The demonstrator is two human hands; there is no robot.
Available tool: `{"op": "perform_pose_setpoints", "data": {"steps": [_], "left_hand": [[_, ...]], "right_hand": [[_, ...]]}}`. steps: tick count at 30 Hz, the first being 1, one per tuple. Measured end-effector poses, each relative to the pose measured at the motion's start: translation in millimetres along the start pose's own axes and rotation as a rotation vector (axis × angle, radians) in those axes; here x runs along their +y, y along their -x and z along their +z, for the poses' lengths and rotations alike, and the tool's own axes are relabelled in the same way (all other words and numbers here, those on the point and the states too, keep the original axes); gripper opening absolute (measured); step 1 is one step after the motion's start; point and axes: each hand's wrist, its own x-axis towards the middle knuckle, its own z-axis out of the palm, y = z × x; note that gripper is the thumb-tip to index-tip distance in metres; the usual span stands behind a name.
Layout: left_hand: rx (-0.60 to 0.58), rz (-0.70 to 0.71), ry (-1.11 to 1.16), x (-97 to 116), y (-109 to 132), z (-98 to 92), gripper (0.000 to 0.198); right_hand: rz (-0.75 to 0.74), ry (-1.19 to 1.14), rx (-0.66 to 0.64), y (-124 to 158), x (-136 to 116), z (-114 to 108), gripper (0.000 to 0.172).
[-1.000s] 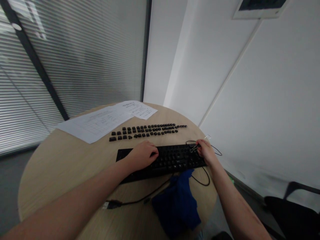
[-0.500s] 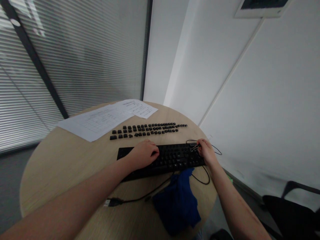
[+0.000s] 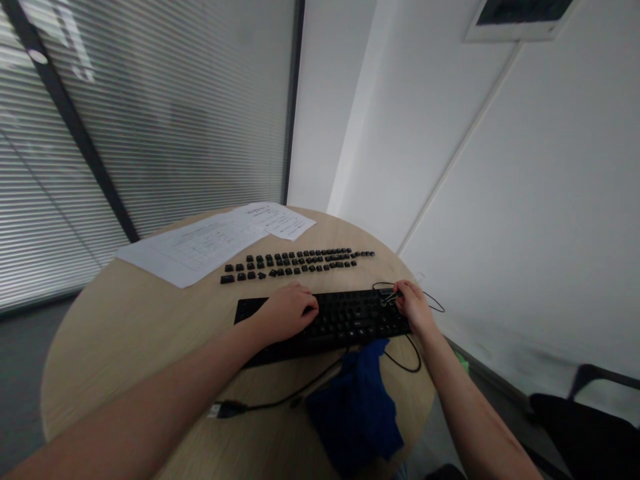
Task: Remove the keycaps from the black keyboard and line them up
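A black keyboard (image 3: 350, 319) lies on a round wooden table (image 3: 125, 333). My left hand (image 3: 287, 311) rests palm down on the keyboard's left half, fingers curled over the keys. Over the keyboard's far right corner, my right hand (image 3: 413, 305) is closed on a small metal wire tool (image 3: 387, 298), whose tip touches the keys there. Rows of loose black keycaps (image 3: 295, 261) lie on the table behind the keyboard.
Printed paper sheets (image 3: 200, 243) lie at the back of the table. A blue cloth (image 3: 357, 407) sits at the near edge beside the keyboard's black cable and USB plug (image 3: 225, 409). A dark chair (image 3: 585, 427) stands at the right. Blinds and white walls surround the table.
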Motion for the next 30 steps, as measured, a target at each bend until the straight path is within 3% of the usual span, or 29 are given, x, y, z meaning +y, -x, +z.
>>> {"op": "perform_pose_setpoints", "data": {"steps": [21,30], "left_hand": [[0.008,0.020,-0.011,-2.2,0.0,1.4,0.020],[0.003,0.014,-0.006,-0.6,-0.5,-0.3,0.019]], "right_hand": [[0.015,-0.056,0.043,7.6,-7.3,5.2,0.023],[-0.035,0.036,0.032,4.6,-0.1,1.5,0.025]]}}
